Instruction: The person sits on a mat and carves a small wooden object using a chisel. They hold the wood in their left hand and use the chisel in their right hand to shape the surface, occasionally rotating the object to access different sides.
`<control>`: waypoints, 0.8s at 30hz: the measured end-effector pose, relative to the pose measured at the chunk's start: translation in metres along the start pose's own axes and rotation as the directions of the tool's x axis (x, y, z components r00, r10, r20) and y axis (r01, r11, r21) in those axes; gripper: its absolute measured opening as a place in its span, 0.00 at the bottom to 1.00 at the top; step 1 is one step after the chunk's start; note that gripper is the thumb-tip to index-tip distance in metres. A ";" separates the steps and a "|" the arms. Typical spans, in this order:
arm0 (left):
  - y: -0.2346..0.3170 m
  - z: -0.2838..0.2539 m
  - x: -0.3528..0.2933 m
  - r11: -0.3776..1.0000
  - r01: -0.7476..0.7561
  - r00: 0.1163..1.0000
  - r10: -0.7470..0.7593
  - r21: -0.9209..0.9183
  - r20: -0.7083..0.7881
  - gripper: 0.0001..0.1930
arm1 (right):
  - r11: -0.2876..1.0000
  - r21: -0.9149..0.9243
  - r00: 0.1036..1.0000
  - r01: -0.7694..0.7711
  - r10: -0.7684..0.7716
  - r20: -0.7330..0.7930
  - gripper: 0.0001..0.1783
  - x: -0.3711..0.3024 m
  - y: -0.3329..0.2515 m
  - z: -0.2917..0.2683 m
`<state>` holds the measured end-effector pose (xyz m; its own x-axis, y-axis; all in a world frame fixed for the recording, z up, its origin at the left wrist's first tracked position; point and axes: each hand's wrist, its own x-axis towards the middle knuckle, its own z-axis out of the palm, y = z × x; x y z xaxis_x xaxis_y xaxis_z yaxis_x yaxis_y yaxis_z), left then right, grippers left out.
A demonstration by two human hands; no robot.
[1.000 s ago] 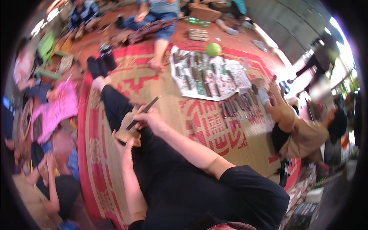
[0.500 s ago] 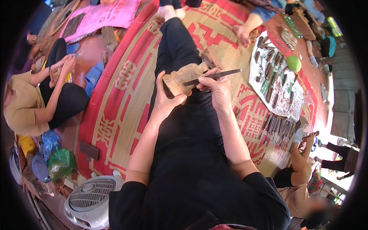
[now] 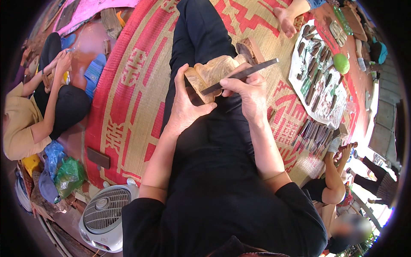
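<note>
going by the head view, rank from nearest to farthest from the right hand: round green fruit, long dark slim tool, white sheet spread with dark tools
From the right hand:
1. Long dark slim tool: held in its grip.
2. White sheet spread with dark tools: to the right; its near edge comes first.
3. Round green fruit: farther right, by the sheet's far edge.

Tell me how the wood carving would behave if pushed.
The wood carving, gripped at its squared end by the left hand, is likely stiff, being thick and blocky. Its uneven, bulging outline would probably keep it from rolling smoothly.
</note>
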<state>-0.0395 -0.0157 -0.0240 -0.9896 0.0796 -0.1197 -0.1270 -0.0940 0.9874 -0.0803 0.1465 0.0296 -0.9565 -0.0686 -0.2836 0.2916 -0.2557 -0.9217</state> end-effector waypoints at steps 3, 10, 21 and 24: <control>0.000 0.001 0.002 0.999 0.019 1.000 -0.019 -0.043 -0.006 0.55 | 0.999 -0.037 0.999 0.004 -0.006 -0.038 0.07 0.004 0.000 -0.001; 0.000 0.003 0.003 1.000 0.018 1.000 -0.018 -0.018 -0.021 0.55 | 1.000 -0.021 0.997 0.015 -0.017 -0.078 0.09 0.003 -0.008 0.003; -0.003 0.004 0.001 1.000 0.017 0.999 -0.018 -0.011 -0.030 0.54 | 0.998 -0.055 0.999 0.021 -0.023 -0.037 0.08 0.003 -0.010 0.015; -0.007 0.005 0.001 1.000 -0.005 0.999 0.005 -0.007 -0.043 0.54 | 0.996 -0.066 0.996 0.052 -0.056 -0.071 0.11 0.012 -0.004 -0.002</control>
<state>-0.0388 -0.0096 -0.0301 -0.9922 0.0359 -0.1193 -0.1224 -0.1012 0.9873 -0.0931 0.1487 0.0298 -0.9684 0.0141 -0.2491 0.2417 -0.1943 -0.9507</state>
